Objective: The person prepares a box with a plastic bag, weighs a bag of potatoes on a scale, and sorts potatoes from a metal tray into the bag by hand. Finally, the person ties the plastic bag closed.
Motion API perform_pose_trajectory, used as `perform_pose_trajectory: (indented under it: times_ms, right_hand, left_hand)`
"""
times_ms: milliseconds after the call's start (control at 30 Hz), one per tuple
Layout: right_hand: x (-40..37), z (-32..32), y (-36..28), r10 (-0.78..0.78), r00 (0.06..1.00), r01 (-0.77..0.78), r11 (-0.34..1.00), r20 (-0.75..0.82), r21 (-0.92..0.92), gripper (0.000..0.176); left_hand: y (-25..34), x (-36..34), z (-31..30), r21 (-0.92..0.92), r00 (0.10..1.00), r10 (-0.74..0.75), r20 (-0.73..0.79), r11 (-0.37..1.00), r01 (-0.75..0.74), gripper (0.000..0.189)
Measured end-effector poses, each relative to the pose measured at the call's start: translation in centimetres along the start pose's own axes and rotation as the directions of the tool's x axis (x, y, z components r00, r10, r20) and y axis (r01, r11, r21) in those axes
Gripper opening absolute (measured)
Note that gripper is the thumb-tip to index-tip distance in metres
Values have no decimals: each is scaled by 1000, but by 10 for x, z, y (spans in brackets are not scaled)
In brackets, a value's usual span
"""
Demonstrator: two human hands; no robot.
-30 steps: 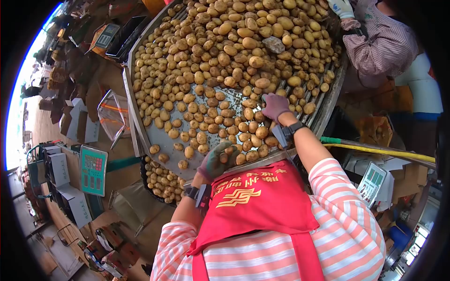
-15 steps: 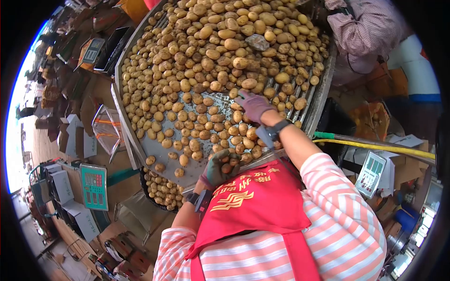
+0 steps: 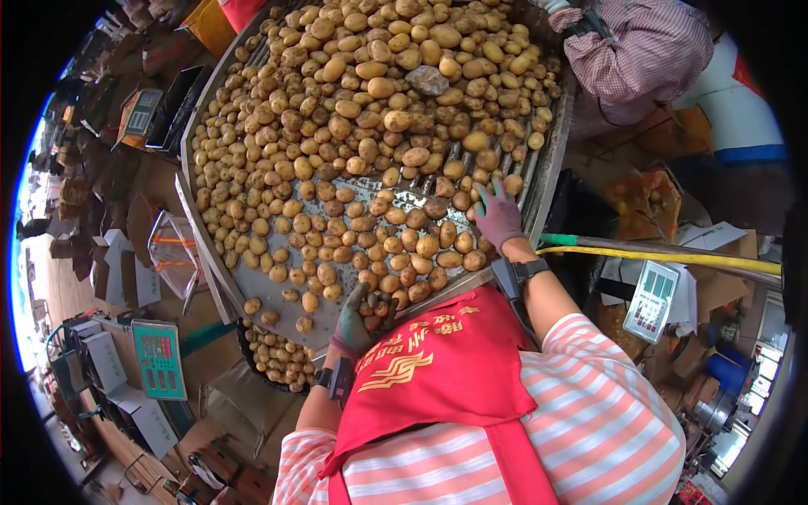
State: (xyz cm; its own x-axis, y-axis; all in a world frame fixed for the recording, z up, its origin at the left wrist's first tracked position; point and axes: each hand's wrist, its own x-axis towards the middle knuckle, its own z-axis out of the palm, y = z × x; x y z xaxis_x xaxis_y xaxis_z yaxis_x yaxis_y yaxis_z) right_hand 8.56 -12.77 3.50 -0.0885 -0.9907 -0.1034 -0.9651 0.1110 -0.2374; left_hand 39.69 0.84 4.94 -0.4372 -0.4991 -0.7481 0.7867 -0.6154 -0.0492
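In the head view, our left grip [image 3: 358, 318] cups a few small potatoes [image 3: 373, 315] at the near edge of the metal surface [image 3: 263, 290]. Our right grip [image 3: 492, 198] is spread, apparently unladen. A roundish potato [image 3: 462, 200] with no clear long axis lies just left of it, nearer this hand; the main pile [image 3: 337, 109] lies far and left.

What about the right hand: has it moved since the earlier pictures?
Yes: the right hand has moved rightward, closer to the tray's right rim.
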Motion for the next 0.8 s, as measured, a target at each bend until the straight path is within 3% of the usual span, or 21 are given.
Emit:
perform_pose_trajectory:
  times_ms: [167, 233, 300, 367, 433, 500, 533, 567, 633, 700, 767, 800]
  right_hand:
    - [16, -1, 9, 44, 997, -49, 995, 58, 88, 52]
    - [22, 8, 20, 61, 996, -73, 975, 62, 211, 60]
    - [17, 15, 24, 87, 995, -97, 960, 51, 263, 62]
    - [13, 19, 24, 146, 989, -135, 955, -22, 265, 57]
    - [8, 8, 24, 198, 979, -202, 930, 44, 307, 59]
    - [8, 19, 36, 369, 925, -302, 855, -85, 421, 69]
    - [12, 24, 41, 273, 943, -200, 923, -191, 329, 75]
    - [18, 13, 37, 270, 944, -199, 924, -189, 327, 75]
    - [33, -17, 22, 223, 970, -239, 946, 96, 219, 77]
    - [58, 0, 34, 209, 975, -221, 958, 83, 184, 72]
    - [73, 2, 32, 276, 944, -277, 961, 182, -20, 68]
    - [75, 0, 32, 283, 933, -288, 957, 221, -9, 63]
  left_hand:
    - [-3, -2, 27, 66, 998, -5, -57, 998, 8, 32]
    - [-4, -8, 44, 223, 999, 28, -47, 975, -17, 30]
    - [-3, -5, 40, 234, 1000, 17, 4, 972, -18, 29]
    - [-3, -6, 37, 243, 999, 5, 54, 970, -19, 29]
    - [-4, -8, 37, 187, 1000, 18, -17, 982, -14, 31]
    - [-5, -6, 28, 148, 1000, 10, -24, 989, -6, 31]
    - [-6, -5, 23, 107, 999, 1, -38, 994, 3, 31]
    - [-7, -6, 23, 103, 999, 2, -39, 995, 2, 31]
    - [-6, -9, 23, 115, 991, -5, -132, 993, 20, 31]
    - [-5, -6, 18, 108, 993, -11, -119, 994, 24, 31]
    - [-5, -5, 21, 99, 995, -11, -101, 995, 21, 31]
    - [-6, -6, 27, 118, 994, 21, -110, 993, -7, 30]
